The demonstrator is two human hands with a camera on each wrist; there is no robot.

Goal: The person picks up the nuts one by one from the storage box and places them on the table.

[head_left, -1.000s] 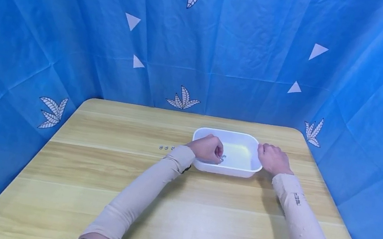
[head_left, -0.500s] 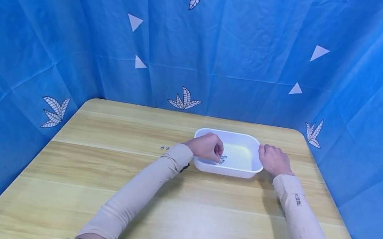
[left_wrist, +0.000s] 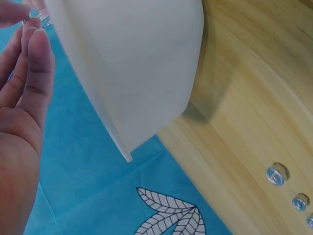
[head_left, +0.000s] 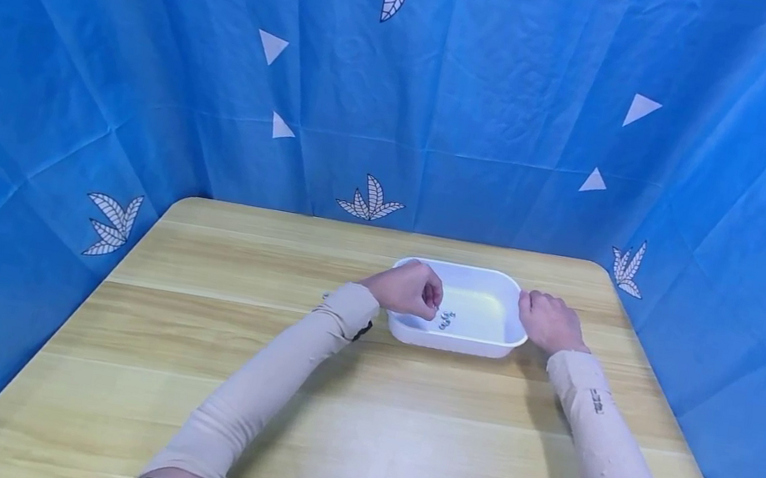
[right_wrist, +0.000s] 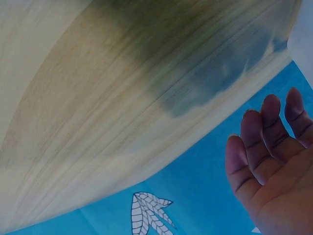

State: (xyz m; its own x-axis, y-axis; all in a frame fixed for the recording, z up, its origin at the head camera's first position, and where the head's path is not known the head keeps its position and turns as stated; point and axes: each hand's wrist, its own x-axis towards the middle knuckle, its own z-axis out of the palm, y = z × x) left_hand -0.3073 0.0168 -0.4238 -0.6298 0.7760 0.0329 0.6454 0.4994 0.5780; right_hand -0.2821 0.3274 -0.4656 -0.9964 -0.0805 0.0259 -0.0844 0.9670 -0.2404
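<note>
In the head view, my left hand is over the left side of a white plastic basin. Its thumb and fingers come together in a pinch. A small silver metal piece shows between those fingertips in the left wrist view. Several similar shiny pieces lie on the basin floor, just right of the hand. At the basin's right end, my right hand holds the rim with bent fingers. The right wrist view shows these fingers curved beside the basin's white wall, thumb hidden.
More round silver pieces stand in a row on the wooden table, left of the basin; my left sleeve covers most of them in the head view. A blue patterned curtain hangs behind and along both sides.
My left hand has drawn slightly up and left, uncovering more pieces inside the basin. Its sleeve now hides most of the row on the table. The right hand stays at the rim.
</note>
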